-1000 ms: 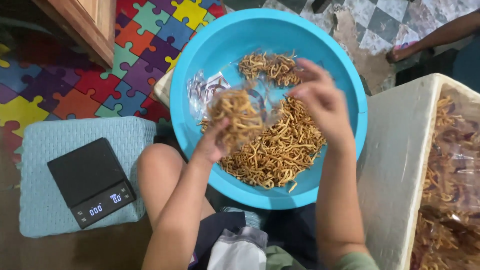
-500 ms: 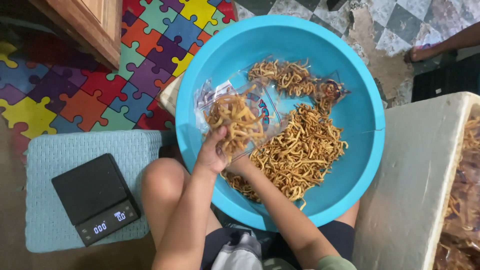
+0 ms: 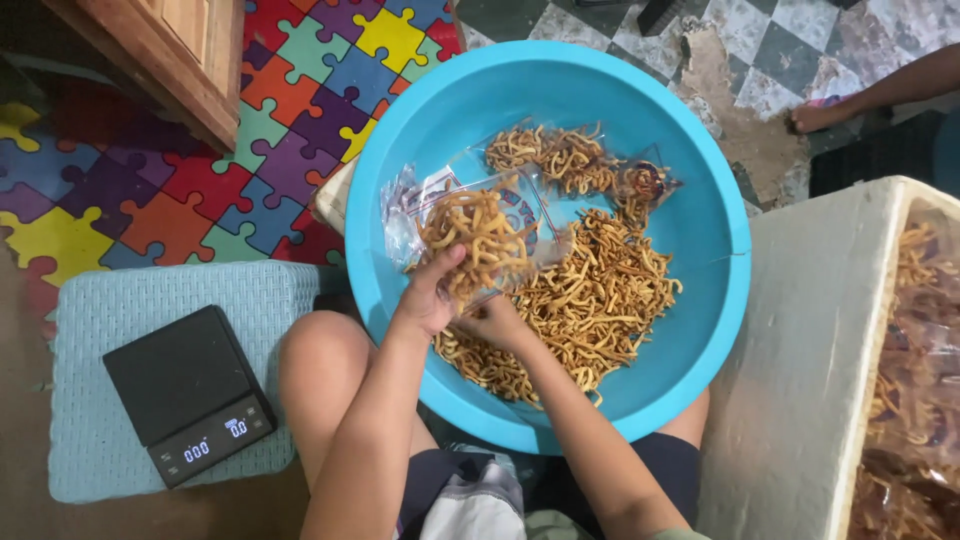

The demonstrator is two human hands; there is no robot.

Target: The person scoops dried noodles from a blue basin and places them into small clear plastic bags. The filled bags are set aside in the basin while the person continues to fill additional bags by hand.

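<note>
Nearest the camera, the two forearms rise from the lap and meet over the near-left part of the blue basin [image 3: 700, 330], which serves as the landmark here. The left hand [image 3: 432, 295] has its fingers closed on the lower edge of a clear plastic bag [image 3: 480, 235] partly filled with crisp golden snack sticks; the right hand [image 3: 497, 322] sits just beside it and a little lower, fingers curled under the bag's bottom, though whether it pinches the film or only props it cannot be told. The bag hangs over the basin's left half, above the loose heap of snack sticks [image 3: 585, 300] that covers the basin floor. I judge it light, its film thin, slippery and floppy, and its contents brittle, so a hold at the film's edge or corners suits it better than a squeeze through the middle. Its long axis appears to run from the hands towards the basin's far rim, mouth seemingly at the far end, tilted slightly left. Farther in, a second filled bag [image 3: 560, 158] lies near the far wall. Left of the basin, outside it, a black digital scale [image 3: 185, 390] rests on a pale blue mat [image 3: 120, 300].
</note>
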